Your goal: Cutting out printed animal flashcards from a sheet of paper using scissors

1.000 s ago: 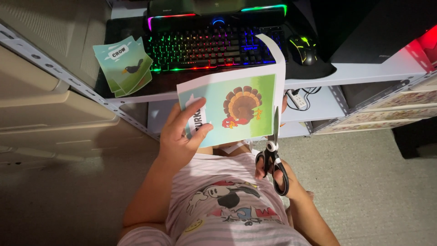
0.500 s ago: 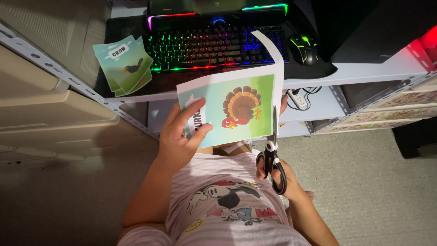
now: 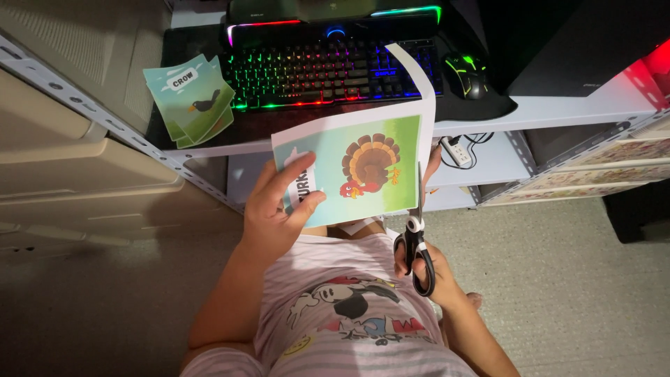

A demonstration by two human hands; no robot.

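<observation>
The left hand (image 3: 276, 213) pinches the turkey card (image 3: 356, 171) at its left edge, thumb on the printed face and fingers curled behind, and holds it up in front of the person's chest, below the front edge of the desk (image 3: 558, 112). The right hand (image 3: 426, 269) is closed through the loops of the black-handled scissors (image 3: 417, 237), whose blades point toward twelve o'clock and run up the card's right edge. The blades look nearly closed on the paper, though how far apart they stand is hard to tell.

A white strip of margin (image 3: 422, 84) curls up and away from the card's right side toward twelve o'clock. It is already loose along most of its length, so the cut on this edge seems well along, with only the top stretch left to go. A thin white border shows along the card's top and left edges, and those appear untouched.

On the desk at about ten o'clock from the card lies a small stack of trimmed crow cards (image 3: 190, 98), apparently finished pieces. Behind them glows a rainbow-lit keyboard (image 3: 335, 66), and a mouse (image 3: 466, 73) sits at one o'clock.
</observation>
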